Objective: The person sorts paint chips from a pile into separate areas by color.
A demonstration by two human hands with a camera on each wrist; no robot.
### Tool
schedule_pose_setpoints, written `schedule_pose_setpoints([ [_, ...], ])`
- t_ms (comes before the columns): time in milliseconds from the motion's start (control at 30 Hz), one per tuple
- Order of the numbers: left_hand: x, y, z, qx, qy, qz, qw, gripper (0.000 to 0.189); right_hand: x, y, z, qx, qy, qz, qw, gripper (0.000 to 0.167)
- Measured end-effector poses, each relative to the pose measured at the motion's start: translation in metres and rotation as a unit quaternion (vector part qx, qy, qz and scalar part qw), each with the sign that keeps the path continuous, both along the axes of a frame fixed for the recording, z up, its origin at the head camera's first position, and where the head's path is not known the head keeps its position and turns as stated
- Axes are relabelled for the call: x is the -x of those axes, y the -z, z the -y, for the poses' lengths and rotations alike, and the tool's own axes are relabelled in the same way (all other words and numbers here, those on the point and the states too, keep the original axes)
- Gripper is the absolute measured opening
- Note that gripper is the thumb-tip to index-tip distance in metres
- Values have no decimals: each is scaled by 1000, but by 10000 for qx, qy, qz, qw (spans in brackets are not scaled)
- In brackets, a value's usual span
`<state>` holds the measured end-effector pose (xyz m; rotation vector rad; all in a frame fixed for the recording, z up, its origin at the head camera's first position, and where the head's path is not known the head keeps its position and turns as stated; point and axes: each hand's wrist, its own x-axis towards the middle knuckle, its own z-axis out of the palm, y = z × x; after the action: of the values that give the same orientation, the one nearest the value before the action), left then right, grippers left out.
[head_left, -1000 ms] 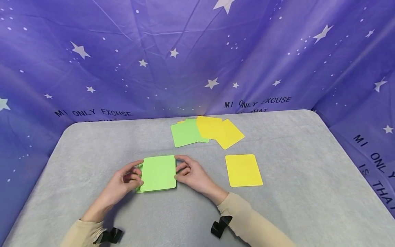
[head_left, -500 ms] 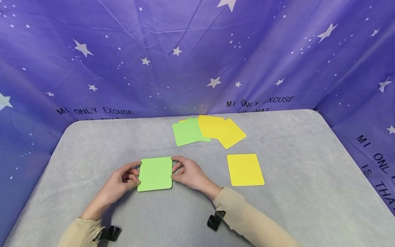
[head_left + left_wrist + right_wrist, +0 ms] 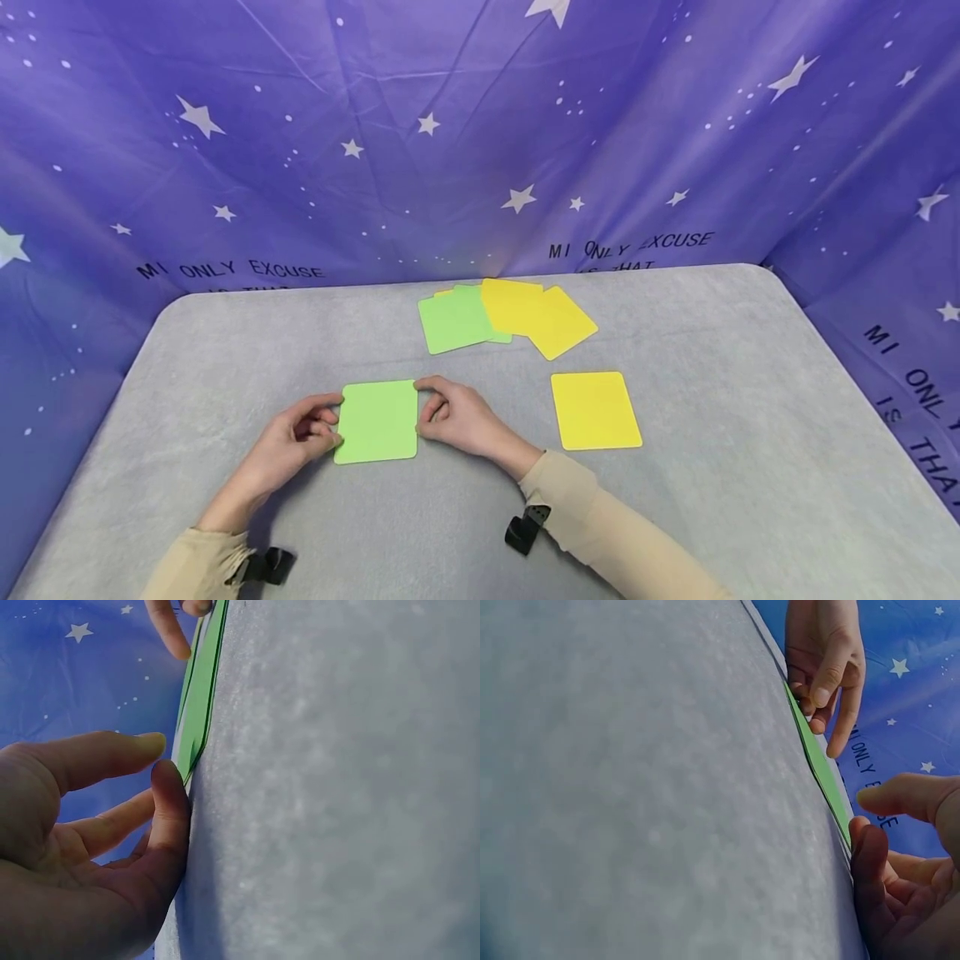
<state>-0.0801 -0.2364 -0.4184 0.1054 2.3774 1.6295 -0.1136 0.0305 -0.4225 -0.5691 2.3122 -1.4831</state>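
Observation:
A green square card (image 3: 377, 422) lies at the left middle of the table, and layered green edges (image 3: 201, 697) show in the left wrist view. Along its left side my left hand (image 3: 294, 433) holds it with index fingertip and thumb near the two corners. My right hand (image 3: 462, 419) holds the opposite side the same way, thumb low and index finger at the far corner. The other fingers of both hands curl in beside the edges. In the right wrist view the card (image 3: 817, 761) appears as a thin green strip close to the tabletop.
A single yellow card (image 3: 597, 411) lies flat to the right of my right hand. Behind, a fanned pile holds a green card (image 3: 452, 323) and yellow cards (image 3: 561, 325). The grey table (image 3: 712, 467) ends at a purple star-printed curtain (image 3: 420, 67).
The upper green card has shifted left and now covers the one beneath, which stuck out at the left and bottom before. My right hand moved left with it; the last half second shows little motion.

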Motion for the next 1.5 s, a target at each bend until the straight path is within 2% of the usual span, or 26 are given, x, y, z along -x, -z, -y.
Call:
schedule_pose_setpoints([
  [333, 0, -2, -1, -169, 29, -59, 9998, 50, 2, 1, -17, 798, -181, 558, 9951, 49],
  [633, 1, -7, -9, -331, 196, -255, 9989, 48, 4, -6, -36, 920, -252, 696, 9930, 42],
  [833, 4, -8, -18, -418, 352, -247, 9982, 50, 5, -9, -51, 895, -120, 753, 9931, 37],
  [1100, 11, -4, -32, -447, 374, -139, 9982, 52, 10, -12, -73, 1041, 65, 783, 9915, 37],
  [1267, 15, -4, -46, -583, 492, -113, 9970, 53, 13, -13, -88, 1029, 298, 807, 9910, 37],
  [1500, 19, -5, -70, -833, 762, -50, 9936, 53, 15, -14, -108, 1231, 753, 1104, 9834, 40],
])
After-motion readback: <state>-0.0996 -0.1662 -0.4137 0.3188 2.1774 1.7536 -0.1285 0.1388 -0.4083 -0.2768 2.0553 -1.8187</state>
